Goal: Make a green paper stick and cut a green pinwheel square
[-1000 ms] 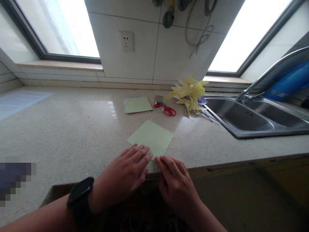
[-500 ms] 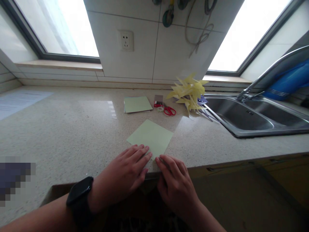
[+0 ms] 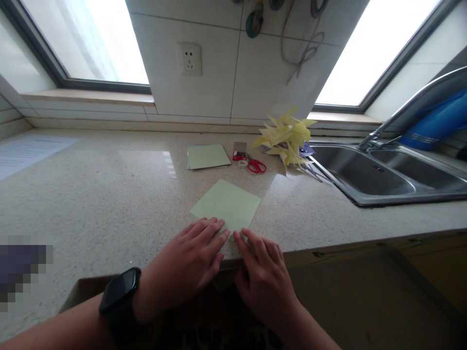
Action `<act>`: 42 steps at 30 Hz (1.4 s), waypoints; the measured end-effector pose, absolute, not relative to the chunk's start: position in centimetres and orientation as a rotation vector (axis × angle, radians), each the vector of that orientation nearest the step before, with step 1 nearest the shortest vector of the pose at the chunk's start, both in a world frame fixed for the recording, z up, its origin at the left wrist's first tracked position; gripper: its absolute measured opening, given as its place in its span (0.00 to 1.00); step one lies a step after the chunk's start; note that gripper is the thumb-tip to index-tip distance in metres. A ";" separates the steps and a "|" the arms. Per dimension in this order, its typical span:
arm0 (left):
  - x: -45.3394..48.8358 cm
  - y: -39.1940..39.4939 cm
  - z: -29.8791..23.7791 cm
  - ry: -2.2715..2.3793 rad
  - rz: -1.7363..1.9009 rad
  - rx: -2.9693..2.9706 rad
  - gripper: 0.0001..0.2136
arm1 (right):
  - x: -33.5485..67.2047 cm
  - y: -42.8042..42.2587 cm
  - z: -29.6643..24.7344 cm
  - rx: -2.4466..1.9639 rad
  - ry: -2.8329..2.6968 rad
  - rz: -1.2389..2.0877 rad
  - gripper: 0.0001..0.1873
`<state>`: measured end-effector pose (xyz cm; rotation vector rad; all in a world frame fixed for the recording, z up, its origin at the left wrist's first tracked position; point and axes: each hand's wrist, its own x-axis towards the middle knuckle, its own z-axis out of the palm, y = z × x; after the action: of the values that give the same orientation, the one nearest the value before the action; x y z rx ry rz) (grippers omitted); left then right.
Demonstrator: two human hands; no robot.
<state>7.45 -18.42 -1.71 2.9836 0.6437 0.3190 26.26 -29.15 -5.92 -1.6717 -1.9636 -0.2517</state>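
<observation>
A square sheet of pale green paper lies on the speckled counter, one corner pointing at the front edge. My left hand rests flat on its near left side, fingers stretched out, a black watch on the wrist. Close to the sheet's near corner is my right hand, its index and middle fingertips pressing down there with the thumb lower, by the counter edge. Those fingers partly hide the corner, so I cannot tell whether it is folded. Neither hand grips the sheet.
Behind the sheet lie a stack of green paper, red-handled scissors, a tape roll and a small red-and-clear box. Yellow paper pinwheels lie beside the steel sink. A printed sheet is far left.
My right index and middle fingertips have shifted slightly up and away from the counter edge at the sheet's near corner. My left hand stays nearly still on the sheet.
</observation>
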 end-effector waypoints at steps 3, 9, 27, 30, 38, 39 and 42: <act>7.4 -18.5 -1.9 0.660 0.355 2.986 0.21 | 26.1 -29.0 -5.9 -1.697 -1.965 -0.257 0.31; 7.3 -18.3 -2.1 0.607 0.355 2.961 0.23 | 26.1 -29.1 -5.9 -1.696 -1.985 -0.259 0.31; 7.2 -18.2 -1.7 0.584 0.298 3.002 0.26 | 26.4 -30.2 -6.4 -1.542 -1.994 -0.288 0.24; 7.3 -18.1 -1.7 0.568 0.265 3.019 0.25 | 26.3 -30.2 -6.4 -1.532 -1.986 -0.284 0.24; 7.3 -18.1 -1.8 0.570 0.271 3.001 0.26 | 26.4 -30.3 -6.8 -1.532 -1.997 -0.310 0.26; 7.3 -18.0 -1.9 0.568 0.281 2.997 0.26 | 26.4 -30.3 -6.8 -1.530 -2.000 -0.312 0.26; 7.3 -18.0 -2.0 0.574 0.302 2.985 0.26 | 26.6 -30.2 -6.9 -1.528 -2.009 -0.310 0.26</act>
<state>7.28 -18.04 -1.99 2.9852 0.5744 0.3023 26.57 -30.24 -6.88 -1.5276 -2.0087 -0.3105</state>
